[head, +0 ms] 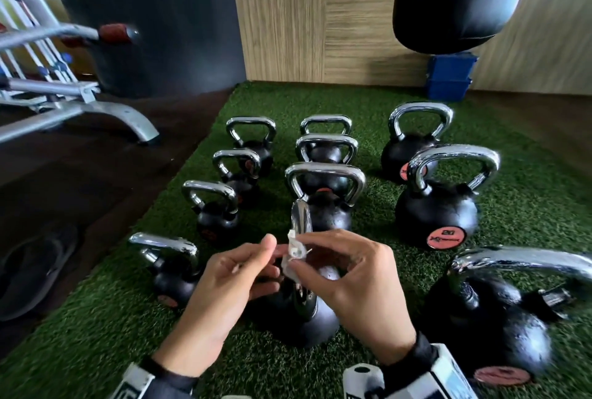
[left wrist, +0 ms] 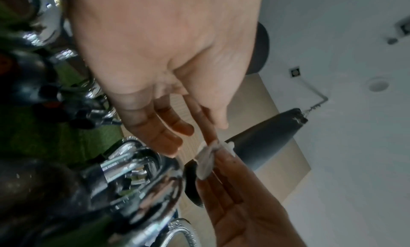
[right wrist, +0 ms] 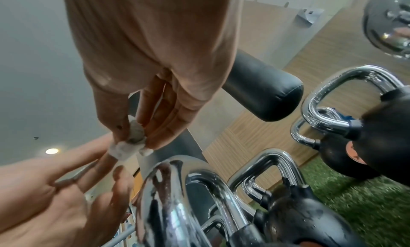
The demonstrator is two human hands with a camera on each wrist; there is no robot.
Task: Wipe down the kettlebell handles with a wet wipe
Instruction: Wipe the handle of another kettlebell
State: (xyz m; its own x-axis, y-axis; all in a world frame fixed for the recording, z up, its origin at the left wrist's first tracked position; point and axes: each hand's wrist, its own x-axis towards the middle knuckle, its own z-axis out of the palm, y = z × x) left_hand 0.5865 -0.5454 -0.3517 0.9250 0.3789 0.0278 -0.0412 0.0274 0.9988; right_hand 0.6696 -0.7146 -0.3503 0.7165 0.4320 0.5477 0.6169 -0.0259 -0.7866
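Observation:
A small crumpled white wet wipe [head: 293, 251] is held just above the chrome handle [head: 301, 217] of the nearest black kettlebell [head: 301, 321], apart from the metal. My right hand [head: 304, 252] pinches the wipe [right wrist: 124, 151] between thumb and fingertips. My left hand [head: 275, 246] reaches in from the left with fairly straight fingers; its index fingertip touches the wipe [left wrist: 205, 161] and its thumb stays off it. In the right wrist view the handle [right wrist: 168, 189] gleams just under the hands. The kettlebell's body is partly hidden by both hands.
Several more chrome-handled kettlebells [head: 435, 203] stand in rows on the green turf [head: 528, 206]. A large one [head: 499, 318] sits close on the right. A black punching bag [head: 458, 1] hangs at the back over a blue box [head: 448, 81]. A bench frame [head: 80, 110] and sandals [head: 28, 270] lie left.

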